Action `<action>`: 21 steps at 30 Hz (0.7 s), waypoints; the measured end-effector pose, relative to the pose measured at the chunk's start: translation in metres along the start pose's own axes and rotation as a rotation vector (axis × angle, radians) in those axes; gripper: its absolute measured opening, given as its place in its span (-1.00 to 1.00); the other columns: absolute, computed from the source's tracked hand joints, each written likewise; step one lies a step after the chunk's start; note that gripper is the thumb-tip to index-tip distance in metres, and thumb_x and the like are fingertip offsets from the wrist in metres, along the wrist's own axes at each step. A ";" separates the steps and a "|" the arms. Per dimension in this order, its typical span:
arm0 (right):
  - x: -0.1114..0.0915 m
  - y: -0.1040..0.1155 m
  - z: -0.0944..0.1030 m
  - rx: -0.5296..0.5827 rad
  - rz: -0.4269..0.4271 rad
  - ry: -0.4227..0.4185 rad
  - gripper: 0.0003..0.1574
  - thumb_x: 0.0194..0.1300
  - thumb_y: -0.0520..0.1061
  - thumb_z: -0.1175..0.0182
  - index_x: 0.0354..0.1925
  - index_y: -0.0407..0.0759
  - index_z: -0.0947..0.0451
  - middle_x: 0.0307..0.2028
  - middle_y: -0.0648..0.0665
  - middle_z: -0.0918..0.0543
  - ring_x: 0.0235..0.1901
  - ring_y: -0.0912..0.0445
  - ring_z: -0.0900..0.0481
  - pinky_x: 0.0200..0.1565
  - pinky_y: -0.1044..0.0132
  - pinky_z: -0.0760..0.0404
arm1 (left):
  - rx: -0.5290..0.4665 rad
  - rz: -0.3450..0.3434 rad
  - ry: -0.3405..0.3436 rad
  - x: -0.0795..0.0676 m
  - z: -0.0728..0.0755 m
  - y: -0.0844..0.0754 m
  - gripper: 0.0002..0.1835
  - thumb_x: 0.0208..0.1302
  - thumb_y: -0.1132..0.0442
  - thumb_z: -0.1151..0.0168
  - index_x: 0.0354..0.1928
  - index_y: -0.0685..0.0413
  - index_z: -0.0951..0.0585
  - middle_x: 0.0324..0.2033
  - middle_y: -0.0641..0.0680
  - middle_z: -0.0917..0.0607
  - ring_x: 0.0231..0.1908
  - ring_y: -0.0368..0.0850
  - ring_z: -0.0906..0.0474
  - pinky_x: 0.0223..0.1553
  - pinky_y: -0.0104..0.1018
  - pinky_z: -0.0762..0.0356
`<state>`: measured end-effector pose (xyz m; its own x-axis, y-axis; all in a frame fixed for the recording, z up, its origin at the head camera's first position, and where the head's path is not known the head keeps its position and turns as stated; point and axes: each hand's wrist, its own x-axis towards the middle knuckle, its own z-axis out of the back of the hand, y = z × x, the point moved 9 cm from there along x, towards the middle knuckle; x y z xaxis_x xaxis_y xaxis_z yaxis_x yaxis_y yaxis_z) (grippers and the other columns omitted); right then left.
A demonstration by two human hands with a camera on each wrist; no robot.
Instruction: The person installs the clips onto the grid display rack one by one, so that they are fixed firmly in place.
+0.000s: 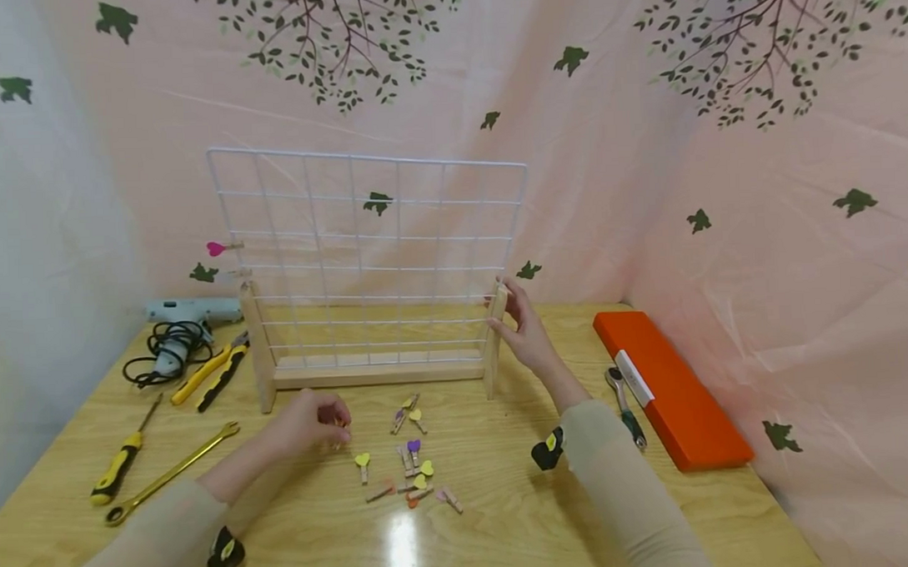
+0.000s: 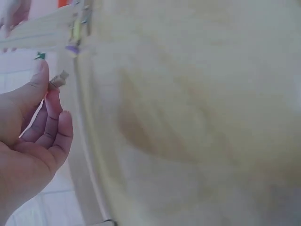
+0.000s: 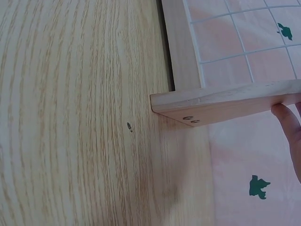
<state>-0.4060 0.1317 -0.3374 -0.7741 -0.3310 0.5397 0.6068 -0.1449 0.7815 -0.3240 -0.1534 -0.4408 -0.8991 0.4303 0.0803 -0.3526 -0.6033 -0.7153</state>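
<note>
Rack: white wire, square mesh, smooth pale wooden frame; stands upright mid-table, face toward the person, long axis left to right.
Right hand: fingers and thumb curled about the rack's right post, near its top.
Left hand: thumb and forefinger pinching a clip before the rack; pale wooden end shows, slanting up and rightward from the fingertips in the left wrist view.
Loose clips: slim, wooden, several heart-topped, strewn at mixed angles.
Table: wood-grained, glossy.

Left side: glue gun, pliers, 1 screwdriver, 1 gold wrench. Right side: ratchet beside orange box.
</note>
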 end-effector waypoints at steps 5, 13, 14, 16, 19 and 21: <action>0.000 0.000 0.000 0.013 -0.001 0.004 -0.21 0.16 -0.46 -0.04 0.29 -0.28 0.04 0.05 -0.49 -0.34 0.08 -0.35 -0.28 -0.02 -0.06 -0.44 | -0.035 0.046 -0.155 -0.002 0.037 -0.008 -0.79 -0.10 0.19 -0.38 -0.44 0.08 -0.56 -0.53 -0.04 -0.59 -0.52 -0.22 -0.48 -0.53 -0.42 -0.47; 0.000 0.002 0.001 0.016 -0.010 -0.008 -0.22 0.16 -0.46 -0.03 0.29 -0.25 0.03 0.08 -0.47 -0.33 0.10 -0.30 -0.29 -0.05 0.35 -0.47 | -0.080 0.152 -0.407 -0.018 0.116 -0.039 -0.67 0.05 -0.10 -0.20 -0.27 -0.05 -0.61 -0.36 -0.03 -0.68 -0.35 -0.26 -0.57 -0.34 -0.46 -0.50; 0.000 0.002 0.001 0.018 -0.008 -0.008 -0.22 0.16 -0.47 -0.03 0.29 -0.25 0.03 0.09 -0.48 -0.32 0.10 -0.30 -0.29 -0.06 0.37 -0.47 | -0.081 0.166 -0.445 -0.021 0.126 -0.043 -0.64 0.05 -0.14 -0.18 -0.24 -0.06 -0.61 -0.35 -0.06 -0.68 -0.34 -0.29 -0.57 -0.32 -0.50 -0.48; 0.000 0.002 0.001 0.018 -0.004 -0.008 -0.22 0.16 -0.47 -0.03 0.28 -0.27 0.03 0.09 -0.48 -0.31 0.10 -0.31 -0.28 -0.06 0.40 -0.46 | -0.108 0.162 -0.544 -0.026 0.148 -0.050 -0.61 0.07 -0.13 -0.17 -0.20 -0.02 -0.59 -0.35 -0.10 -0.67 -0.33 -0.33 -0.55 -0.31 -0.58 -0.45; -0.001 0.002 0.001 0.013 -0.002 -0.007 -0.23 0.16 -0.47 -0.03 0.28 -0.28 0.03 0.12 -0.45 -0.30 0.10 -0.31 -0.28 -0.04 0.38 -0.46 | -0.212 0.138 -0.745 -0.034 0.182 -0.058 -0.64 0.08 -0.02 -0.21 -0.14 0.02 -0.58 -0.36 -0.17 -0.64 -0.33 -0.35 -0.51 -0.33 -0.64 -0.41; -0.001 0.002 0.001 0.013 -0.007 -0.006 -0.23 0.16 -0.46 -0.03 0.28 -0.27 0.03 0.12 -0.43 -0.30 0.10 -0.30 -0.28 -0.03 0.35 -0.46 | -0.365 0.093 -0.895 -0.039 0.204 -0.059 -0.66 0.03 0.08 -0.27 -0.15 0.08 -0.60 -0.38 -0.15 -0.63 -0.36 -0.31 -0.50 -0.38 -0.63 -0.42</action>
<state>-0.4042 0.1326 -0.3362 -0.7794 -0.3246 0.5359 0.5989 -0.1348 0.7894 -0.3207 -0.2717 -0.2606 -0.8374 -0.3693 0.4029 -0.3038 -0.2983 -0.9048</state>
